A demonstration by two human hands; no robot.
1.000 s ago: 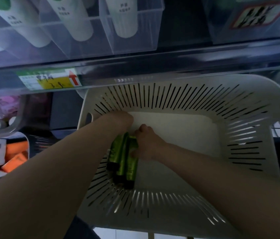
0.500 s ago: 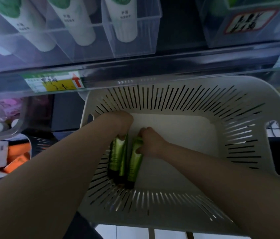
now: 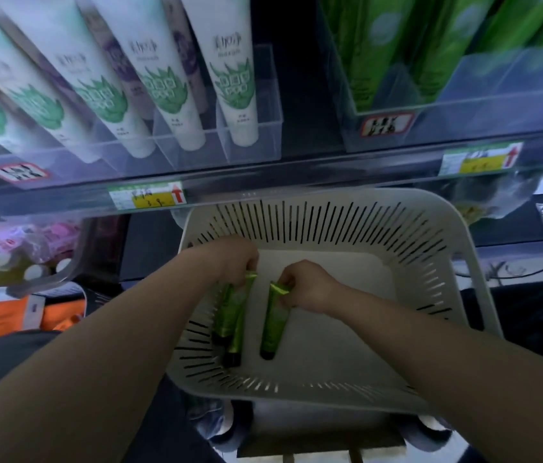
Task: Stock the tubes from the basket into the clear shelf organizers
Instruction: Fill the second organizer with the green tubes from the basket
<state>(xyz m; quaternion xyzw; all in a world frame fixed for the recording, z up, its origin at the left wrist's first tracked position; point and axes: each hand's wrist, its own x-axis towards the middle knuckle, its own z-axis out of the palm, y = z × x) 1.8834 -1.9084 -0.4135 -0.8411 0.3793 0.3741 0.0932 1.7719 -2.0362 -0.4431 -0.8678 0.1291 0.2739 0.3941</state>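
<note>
A: Inside the white slotted plastic basket point(image 3: 430, 208), what are the hands doing?

B: The left hand point(image 3: 235, 262) pinches the crimped tops of two slim green plastic tubes point(image 3: 230, 315). Just right of it, the right hand point(image 3: 307, 285) pinches a third green tube point(image 3: 273, 325).

A: How far along?

B: Likely near the end, since no other tubes show beneath the hands. These three have yet to reach the clear plastic shelf organizers point(image 3: 250, 145) above the hands.

We get a dim, bluish picture. The white slotted plastic basket point(image 3: 340, 349) catches most light. Wide-angle bending bows the clear plastic shelf rail point(image 3: 297, 173), and the tall green cartons point(image 3: 377, 51) smear with blur top right.
</note>
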